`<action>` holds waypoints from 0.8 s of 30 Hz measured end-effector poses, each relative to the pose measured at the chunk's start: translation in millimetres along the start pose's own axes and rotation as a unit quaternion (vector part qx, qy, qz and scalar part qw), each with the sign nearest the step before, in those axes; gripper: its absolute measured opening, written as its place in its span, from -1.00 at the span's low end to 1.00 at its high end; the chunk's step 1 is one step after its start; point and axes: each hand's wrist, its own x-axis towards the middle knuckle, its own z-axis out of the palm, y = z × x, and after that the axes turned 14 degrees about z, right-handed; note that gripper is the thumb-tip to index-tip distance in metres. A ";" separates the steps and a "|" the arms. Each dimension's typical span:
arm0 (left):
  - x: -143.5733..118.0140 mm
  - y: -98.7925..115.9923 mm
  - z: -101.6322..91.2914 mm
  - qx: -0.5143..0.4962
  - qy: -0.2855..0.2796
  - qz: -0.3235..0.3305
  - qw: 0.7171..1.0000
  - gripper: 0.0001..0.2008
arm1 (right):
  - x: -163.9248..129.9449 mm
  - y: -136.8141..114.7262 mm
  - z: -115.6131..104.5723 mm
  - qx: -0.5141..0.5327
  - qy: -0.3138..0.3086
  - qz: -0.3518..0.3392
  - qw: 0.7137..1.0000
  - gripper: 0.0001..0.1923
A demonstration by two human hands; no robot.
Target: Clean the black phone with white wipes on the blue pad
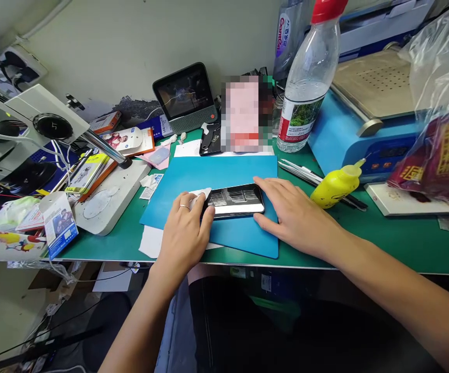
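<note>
Left hand (185,228) presses a part-hidden white cloth (201,196) onto the phone (236,201); right hand (294,215), fingers spread, steadies it.

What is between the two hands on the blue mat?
In the head view, a black phone lies flat on the blue mat between the hands. The left hand presses a white wipe on its left end; the right hand steadies its right end.

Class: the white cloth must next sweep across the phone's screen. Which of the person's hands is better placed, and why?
Left. The left hand already presses the white cloth at the phone's left end; the right hand only steadies its right end.
</note>
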 end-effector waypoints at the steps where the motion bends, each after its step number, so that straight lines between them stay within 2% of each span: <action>1: 2.9 -1.2 -0.6 0.009 0.000 0.005 1.000 -0.47 | 0.1 -0.2 -0.2 0.000 -0.002 0.001 1.000 -0.27; 6: -11.6 -0.7 -5.4 0.029 -0.003 0.038 0.999 -0.49 | -0.5 -0.5 0.0 0.001 -0.005 0.004 1.000 -0.26; 11: -33.1 3.3 -11.5 0.004 -0.024 0.001 1.000 -0.50 | -1.1 -0.5 0.5 0.003 0.004 -0.002 1.000 -0.26; 14: -27.2 1.9 -11.4 0.016 -0.021 0.011 1.000 -0.50 | -0.6 -0.9 0.2 0.002 0.000 -0.001 1.000 -0.27; 18: -5.8 -4.2 -9.9 0.039 -0.027 0.048 0.998 -0.52 | 0.5 0.2 0.9 0.001 0.000 0.004 1.000 -0.26; 21: 3.1 -9.7 -9.3 0.015 -0.033 0.024 0.999 -0.53 | 0.5 2.1 2.0 -0.001 -0.001 0.004 1.000 -0.25; 24: 1.2 -17.9 -8.4 -0.038 -0.003 -0.019 0.999 -0.60 | 0.1 3.7 2.4 -0.004 -0.001 0.001 1.000 -0.25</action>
